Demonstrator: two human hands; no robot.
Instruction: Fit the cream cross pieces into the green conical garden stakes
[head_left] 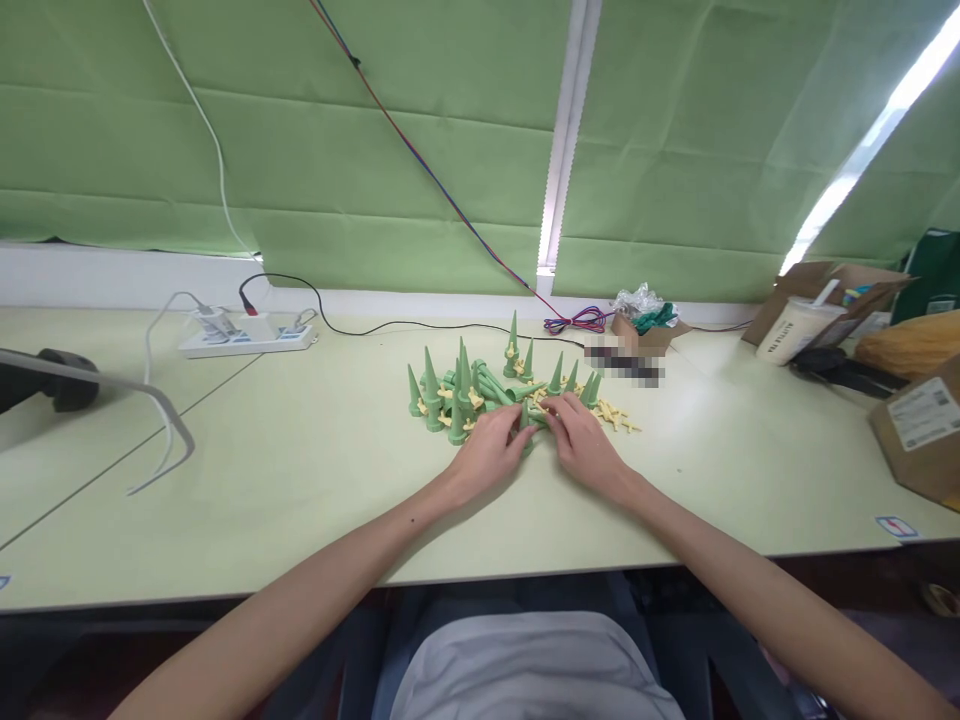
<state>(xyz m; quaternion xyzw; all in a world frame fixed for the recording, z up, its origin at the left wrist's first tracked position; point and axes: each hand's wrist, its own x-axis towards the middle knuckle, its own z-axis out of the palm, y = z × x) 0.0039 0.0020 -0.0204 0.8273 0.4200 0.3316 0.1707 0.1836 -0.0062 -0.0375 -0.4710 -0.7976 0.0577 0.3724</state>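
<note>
Both hands meet at a heap of green cones mid-surface | left hand and right hand, fingers pinched on one cone between them | likely light, rigid plastic; grip at the wide base | yellow clips alongside

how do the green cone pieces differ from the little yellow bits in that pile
The green cones are taller and pointed, many standing upright, with a few lying on their sides; the yellow pieces are smaller, flat and cross-like, lying on the table. The cones cluster left and centre; the yellow pieces trail out to the right. Both look like plastic and sit in one pile at the left hand and right hand.
</note>
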